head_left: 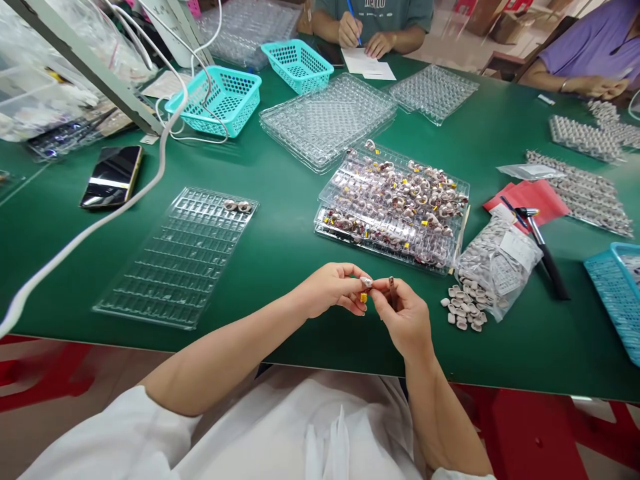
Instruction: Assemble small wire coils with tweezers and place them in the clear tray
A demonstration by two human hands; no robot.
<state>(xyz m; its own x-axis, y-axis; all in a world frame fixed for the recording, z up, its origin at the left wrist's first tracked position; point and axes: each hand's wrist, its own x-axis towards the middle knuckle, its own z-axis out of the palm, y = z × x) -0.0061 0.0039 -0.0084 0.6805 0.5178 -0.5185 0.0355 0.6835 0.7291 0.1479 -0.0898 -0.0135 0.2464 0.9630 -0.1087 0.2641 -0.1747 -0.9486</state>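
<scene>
Above the near edge of the green bench (280, 267), the left hand (333, 290) pinched a small pale piece (367, 283) between its fingers, with a yellow tag (364, 297) hanging just below it. The right hand (407, 317) had its thumb and forefinger closed together at the piece's right side, and a brown strip (393, 292) stuck up among its fingers.

Just beyond the hands lay stacked clear trays (330, 193) heaped with similar tagged pieces. To the left, a flat clear tray (173, 260) held two pieces (237, 206) in its far right corner; a phone (111, 177) lay farther left. To the right, loose pale caps (465, 307) were spread beside a bag (500, 260), with a hammer (543, 247) and red packets (537, 200) close by. On the far side were two turquoise baskets (220, 100), empty trays (325, 120) and a person (375, 27) holding a blue pen (354, 20) over paper (365, 63).
</scene>
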